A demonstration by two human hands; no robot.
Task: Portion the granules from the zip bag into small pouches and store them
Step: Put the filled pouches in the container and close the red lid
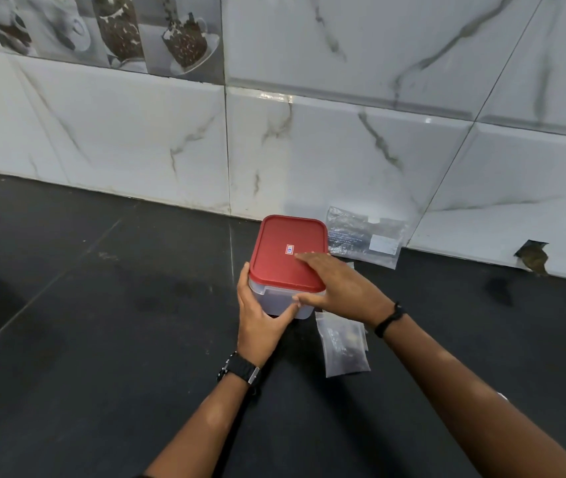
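Hands meet on a clear container (280,303) with a red lid (288,253) at the tabletop (102,322) centre. The left hand (261,313) grasps its near-left corner; the right hand (338,288) lies flat on the lid, thumb under its rim. Small pouches (343,343) lie at four o'clock; the zip bag (364,236) leans on the wall at one o'clock.

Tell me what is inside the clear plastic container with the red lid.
The red lid covers the clear plastic container, the right hand lying on it and the left hand holding the wall. Something dark shows faintly through the wall; the contents cannot be made out.
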